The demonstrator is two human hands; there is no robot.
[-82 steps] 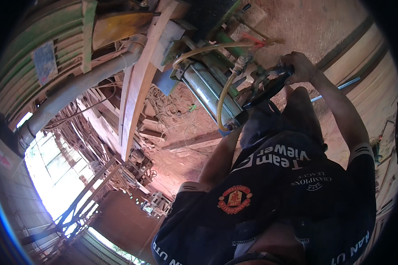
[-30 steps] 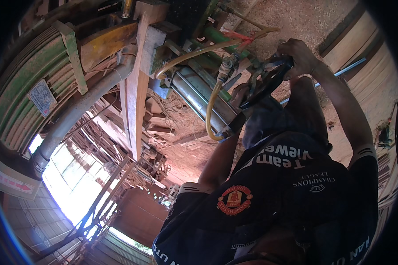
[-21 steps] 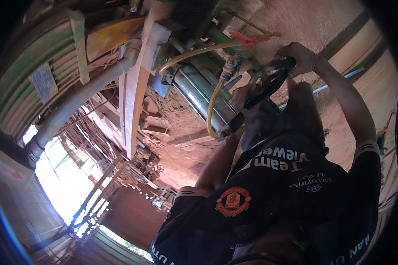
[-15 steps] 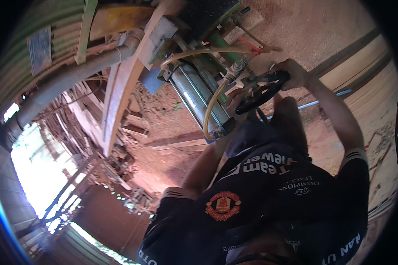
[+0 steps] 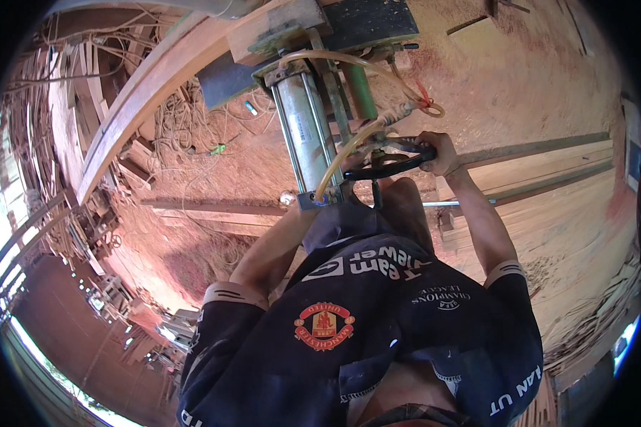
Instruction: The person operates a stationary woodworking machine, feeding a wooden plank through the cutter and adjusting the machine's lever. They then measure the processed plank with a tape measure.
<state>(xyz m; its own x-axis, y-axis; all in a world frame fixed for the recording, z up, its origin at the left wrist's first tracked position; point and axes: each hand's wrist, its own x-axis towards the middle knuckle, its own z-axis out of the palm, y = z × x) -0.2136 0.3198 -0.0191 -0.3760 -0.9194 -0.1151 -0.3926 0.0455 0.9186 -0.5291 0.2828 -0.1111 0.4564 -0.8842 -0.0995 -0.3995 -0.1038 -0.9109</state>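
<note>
My right hand (image 5: 440,153) is closed around the right end of a black handwheel (image 5: 386,171) in front of my lap. The wheel sits on a machine, beside a silver pneumatic cylinder (image 5: 303,121) with metal tie rods. A yellowish hose (image 5: 349,151) loops from the cylinder's near end toward a fitting by the wheel. To the right of the silver cylinder is a green cylinder (image 5: 360,92). My left forearm (image 5: 274,249) reaches up to the near end of the silver cylinder; my left hand (image 5: 303,215) is mostly hidden behind it, fingers out of sight.
A long timber beam (image 5: 142,82) runs past the machine on the left. Wooden boards (image 5: 548,164) lie on the dusty floor at the right, with a pale blue rod (image 5: 457,203) nearby. Wood strips and scraps (image 5: 192,121) litter the left side. A dark plate (image 5: 370,27) tops the machine.
The view has swung, so the machine and my body look more upright and lie further left. My right hand stays on the handwheel rim. The left hand, partly seen by the wheel before, is more hidden.
</note>
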